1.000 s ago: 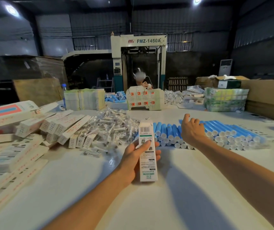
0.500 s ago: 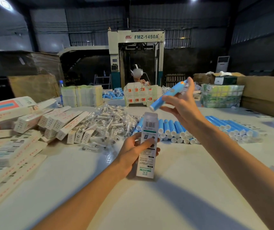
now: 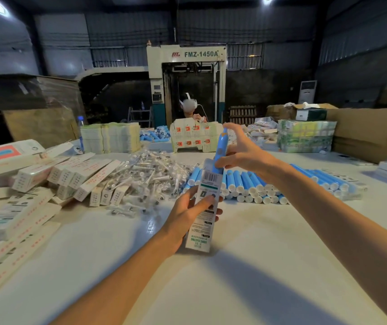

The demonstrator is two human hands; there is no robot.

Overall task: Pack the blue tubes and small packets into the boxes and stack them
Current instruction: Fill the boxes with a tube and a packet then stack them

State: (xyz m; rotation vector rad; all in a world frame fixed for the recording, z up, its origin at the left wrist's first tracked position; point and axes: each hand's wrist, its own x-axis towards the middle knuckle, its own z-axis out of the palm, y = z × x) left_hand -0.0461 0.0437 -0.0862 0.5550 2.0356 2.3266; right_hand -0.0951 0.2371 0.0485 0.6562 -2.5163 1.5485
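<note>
While the left hand (image 3: 189, 215) grips a slim white printed cardboard box (image 3: 203, 207) upright above the pale table (image 3: 234, 277), fingers wrapped round its middle and thumb pressed on the front face, the right hand (image 3: 244, 153) pinches a sky-blue plastic tube (image 3: 219, 152) between thumb and fingers. The tube stands nearly vertical, its lower end at the open top of the box (whether it has entered the opening cannot be told, since the flap and fingers cover that spot). The remaining right fingers are spread loosely upward.

Just behind the box lies a row of matching blue tubes with white caps (image 3: 246, 184), laid side by side and stacked in two layers, reaching off to the right. To the left of that row sits a heap of small clear packets (image 3: 148, 179), touching the tubes at its edge. Further left, long white packed boxes with red print (image 3: 82, 172) lean against one another, with more stacked flat along the table's left edge (image 3: 12, 219). Across the table another person (image 3: 189, 106) sits behind a cluster of upright cartons (image 3: 192, 137).
</note>
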